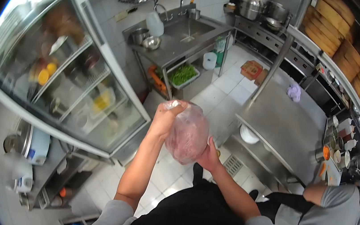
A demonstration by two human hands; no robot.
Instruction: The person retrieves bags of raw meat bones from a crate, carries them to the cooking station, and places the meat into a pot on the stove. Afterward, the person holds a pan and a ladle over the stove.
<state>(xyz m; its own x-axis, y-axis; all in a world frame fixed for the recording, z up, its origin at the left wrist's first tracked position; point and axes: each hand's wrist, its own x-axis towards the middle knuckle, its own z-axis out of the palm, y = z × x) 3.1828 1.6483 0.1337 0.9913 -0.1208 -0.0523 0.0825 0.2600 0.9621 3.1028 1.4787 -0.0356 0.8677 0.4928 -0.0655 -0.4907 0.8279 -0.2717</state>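
Note:
A clear plastic bag of pinkish raw meat (187, 136) hangs in front of me at waist height, above the tiled floor. My left hand (170, 111) is closed around the gathered top of the bag. Lower down, the palm of my right hand (210, 156) presses against the bag's right side, its thumb pointing up and the other fingers partly hidden behind the bag. Both forearms are stretched forward over a black apron (194, 217).
A glass-door fridge (105, 58) stands on the left. Ahead is a steel sink (190, 30), with a tray of greens (183, 76) beneath it. At right is a steel table (287, 121) holding a purple cloth (294, 92). A co-worker in grey (329, 216) stands close on the right.

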